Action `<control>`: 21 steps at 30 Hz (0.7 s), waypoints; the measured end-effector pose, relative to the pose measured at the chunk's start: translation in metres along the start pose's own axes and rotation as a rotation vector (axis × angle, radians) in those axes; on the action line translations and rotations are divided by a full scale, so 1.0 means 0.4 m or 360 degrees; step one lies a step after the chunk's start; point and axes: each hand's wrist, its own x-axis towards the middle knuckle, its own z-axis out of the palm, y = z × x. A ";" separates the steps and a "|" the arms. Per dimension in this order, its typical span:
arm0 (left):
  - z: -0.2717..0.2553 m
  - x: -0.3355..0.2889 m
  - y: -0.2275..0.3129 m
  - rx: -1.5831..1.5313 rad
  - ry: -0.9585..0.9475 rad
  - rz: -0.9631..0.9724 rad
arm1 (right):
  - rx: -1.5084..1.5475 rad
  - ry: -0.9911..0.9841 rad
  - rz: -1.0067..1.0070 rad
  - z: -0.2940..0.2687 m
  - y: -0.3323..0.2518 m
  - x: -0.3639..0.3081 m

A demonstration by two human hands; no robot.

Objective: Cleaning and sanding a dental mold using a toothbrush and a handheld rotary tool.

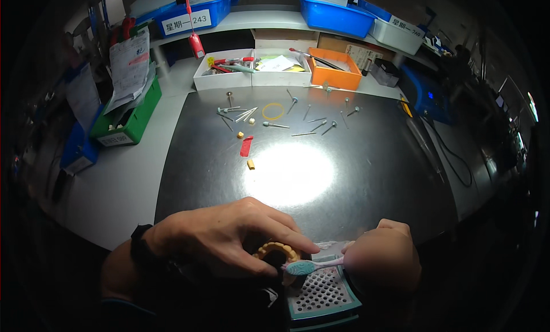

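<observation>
Head view: left hand grasps dental cast; right hand grasps toothbrush

The dark mat is smooth and glossy, throwing back a bright glare. The small burs on it look like bare metal. The tooth model is matt yellow plaster, the toothbrush smooth plastic, the perforated tray plastic, the orange bin shiny plastic

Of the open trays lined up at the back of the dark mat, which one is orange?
The orange plastic tray, rightmost in that row, with a long thin tool across it; the two open trays to its left are white.
</observation>
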 end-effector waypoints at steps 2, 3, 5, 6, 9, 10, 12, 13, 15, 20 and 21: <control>0.004 0.010 -0.013 -0.0033 0.0000 0.0032 | 0.0012 -0.0040 0.0066 -0.025 0.011 -0.019; 0.006 0.016 -0.018 -0.0059 0.0009 0.0052 | 0.0025 -0.0079 0.0127 -0.037 0.016 -0.030; 0.016 0.020 -0.007 -0.0067 0.0041 0.0051 | 0.0008 -0.0079 0.0087 -0.052 0.020 -0.040; 0.021 0.024 -0.002 -0.0053 0.0060 0.0059 | -0.0020 -0.0079 0.0060 -0.056 0.023 -0.044; 0.021 0.035 0.007 0.0027 0.0034 0.0002 | -0.0114 0.0050 0.0004 -0.040 -0.011 -0.019; 0.020 0.032 0.016 0.0102 0.0035 -0.0063 | -0.0155 0.0055 0.0024 -0.032 -0.028 -0.004; 0.022 0.034 0.038 0.0098 0.0045 -0.0196 | -0.0180 0.0063 -0.0047 -0.019 -0.023 -0.002; 0.021 0.038 0.038 0.0093 0.0078 -0.0351 | -0.0203 0.0040 -0.0012 -0.020 -0.020 -0.007; 0.017 0.030 0.029 0.0310 0.0115 -0.0270 | -0.0131 0.0040 -0.0076 -0.010 0.003 -0.003; 0.038 0.016 0.027 -0.0042 0.0321 -0.0318 | -0.0293 0.0093 0.0113 -0.101 -0.023 -0.072; 0.037 0.017 0.032 -0.0037 0.0313 -0.0284 | -0.0321 0.0220 0.0248 -0.127 -0.030 -0.096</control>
